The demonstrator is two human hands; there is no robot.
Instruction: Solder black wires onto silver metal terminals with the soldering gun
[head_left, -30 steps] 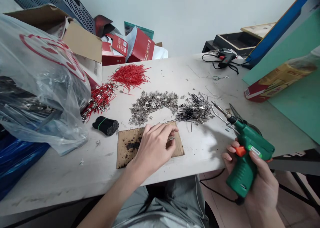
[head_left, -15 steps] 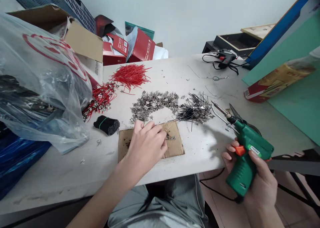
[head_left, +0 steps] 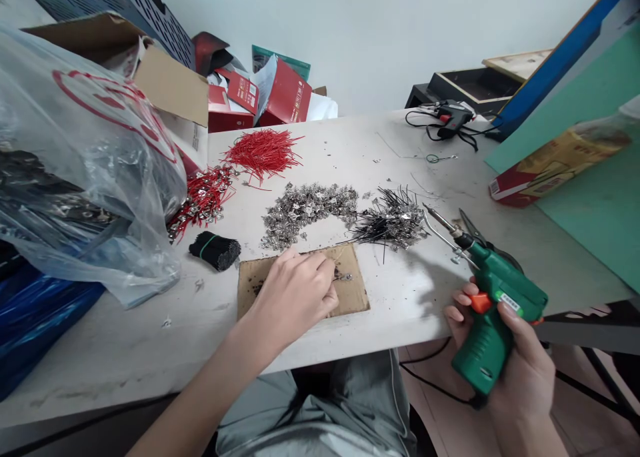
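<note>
My left hand [head_left: 296, 291] rests on a scorched cardboard pad [head_left: 353, 293] with its fingers pinched together beside a small metal clip [head_left: 343, 276]; what the fingertips hold is too small to name. My right hand [head_left: 517, 360] grips a green soldering gun [head_left: 490, 313] off the table's front edge, its metal tip [head_left: 436, 218] pointing up and left toward a pile of black wires with metal clips [head_left: 390, 220]. A heap of loose silver clips [head_left: 305, 207] lies just beyond the pad.
A tied bundle of black wires [head_left: 215, 250], red wires with clips [head_left: 200, 198] and a pile of loose red wires [head_left: 263, 151] lie on the table's left. A big plastic bag [head_left: 85, 170] fills the left. A glue gun [head_left: 453, 119] and boxes stand behind.
My left hand curled from flat fingers into a pinch and drew back left on the cardboard pad, uncovering the small clip. The right hand and soldering gun stayed put.
</note>
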